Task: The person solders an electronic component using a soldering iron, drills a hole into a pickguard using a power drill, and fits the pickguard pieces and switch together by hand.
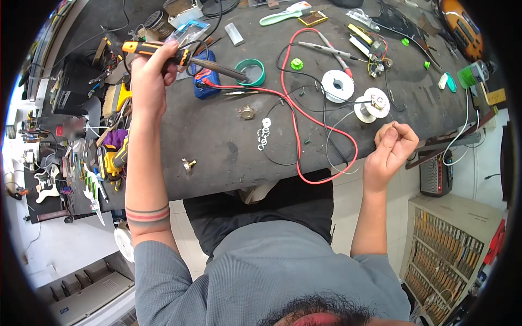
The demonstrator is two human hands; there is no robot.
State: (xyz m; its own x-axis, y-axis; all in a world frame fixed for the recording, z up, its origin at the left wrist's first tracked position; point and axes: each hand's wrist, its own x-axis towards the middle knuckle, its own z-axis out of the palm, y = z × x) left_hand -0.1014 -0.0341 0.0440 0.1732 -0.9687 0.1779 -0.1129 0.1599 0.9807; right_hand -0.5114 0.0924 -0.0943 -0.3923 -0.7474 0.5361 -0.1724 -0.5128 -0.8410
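My left hand is wrapped round the orange and black handle of a soldering iron. The iron's metal end reaches over a round green tin, beside a blue multimeter. My right hand is pinched closed just below a white wire spool; what its fingertips hold is too small to make out. Another white spool lies farther back. A round metal part and a small brass-coloured part rest on the dark bench.
A red test lead loops across the bench. White rings lie mid-bench. Behind are a green-handled tool and wired electronics. Clutter and yellow tools crowd the left; a tool cabinet stands right.
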